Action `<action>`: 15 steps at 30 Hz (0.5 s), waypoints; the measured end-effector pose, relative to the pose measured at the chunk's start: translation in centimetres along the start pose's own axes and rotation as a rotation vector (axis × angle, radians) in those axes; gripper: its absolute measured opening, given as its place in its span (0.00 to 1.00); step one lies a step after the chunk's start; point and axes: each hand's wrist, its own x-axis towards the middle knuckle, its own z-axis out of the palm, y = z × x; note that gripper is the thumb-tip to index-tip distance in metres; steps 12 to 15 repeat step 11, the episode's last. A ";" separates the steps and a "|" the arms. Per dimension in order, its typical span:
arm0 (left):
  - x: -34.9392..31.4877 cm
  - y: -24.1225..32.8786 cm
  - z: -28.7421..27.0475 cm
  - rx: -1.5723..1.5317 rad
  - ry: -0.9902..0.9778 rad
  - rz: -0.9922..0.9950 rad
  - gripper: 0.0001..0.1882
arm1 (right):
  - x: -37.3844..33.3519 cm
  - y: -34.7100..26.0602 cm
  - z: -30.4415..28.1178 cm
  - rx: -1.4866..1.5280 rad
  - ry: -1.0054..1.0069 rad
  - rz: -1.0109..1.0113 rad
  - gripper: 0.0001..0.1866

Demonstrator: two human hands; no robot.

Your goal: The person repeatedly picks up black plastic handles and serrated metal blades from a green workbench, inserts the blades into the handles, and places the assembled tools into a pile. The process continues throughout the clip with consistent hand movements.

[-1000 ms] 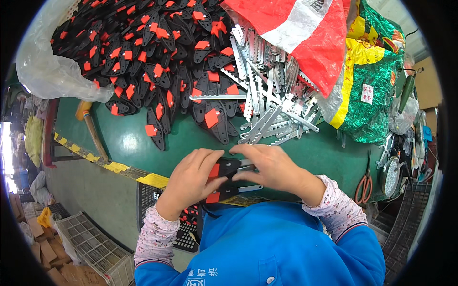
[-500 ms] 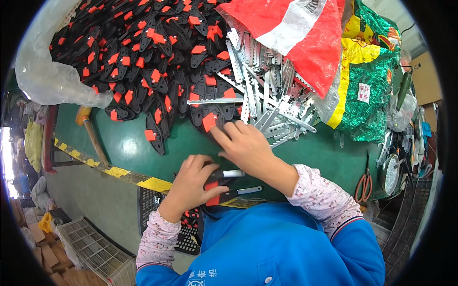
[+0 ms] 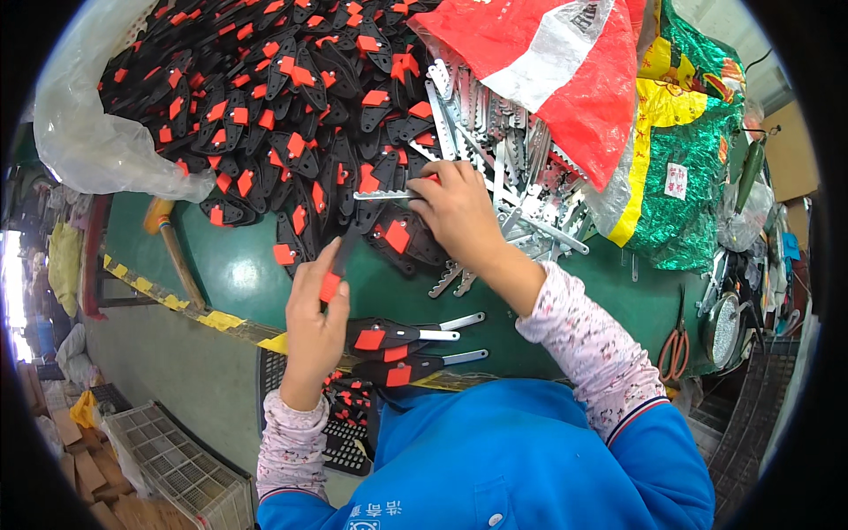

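Note:
My left hand (image 3: 316, 309) is closed on a black plastic piece with a red tab (image 3: 330, 285), held tilted over the near side of the pile. To its right, my right hand (image 3: 458, 210) pinches a notched metal strip (image 3: 382, 195) that points left, above the black piece's upper end. Just beyond my hands lies the heap of black pieces with red tabs (image 3: 300, 146), next to a pile of loose notched strips (image 3: 508, 168). Near the table's front edge rest several black pieces with strips fitted (image 3: 402, 334), their metal ends pointing right.
Red-and-white plastic (image 3: 552, 75) and a green-and-yellow bag (image 3: 680, 150) stand at the back right. A hammer (image 3: 181, 261) lies at the left, red-handled scissors (image 3: 675, 346) at the right. Yellow-black tape (image 3: 221, 320) edges the green table (image 3: 238, 274). Crates stand below.
My left hand has moved away from the fitted pieces at the front edge and taken up a black piece. My right hand has moved up and taken hold of a notched strip.

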 end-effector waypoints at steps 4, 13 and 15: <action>-1.5 -0.7 0.4 0.119 -0.016 0.031 0.34 | 0.4 0.2 -0.4 0.252 -0.049 -0.047 0.12; -2.5 -2.7 -0.2 0.241 -0.024 0.098 0.34 | -3.7 -1.3 -5.3 0.266 -0.293 -0.109 0.14; -2.5 -2.7 -0.2 0.241 -0.024 0.098 0.34 | -3.7 -1.3 -5.3 0.266 -0.293 -0.109 0.14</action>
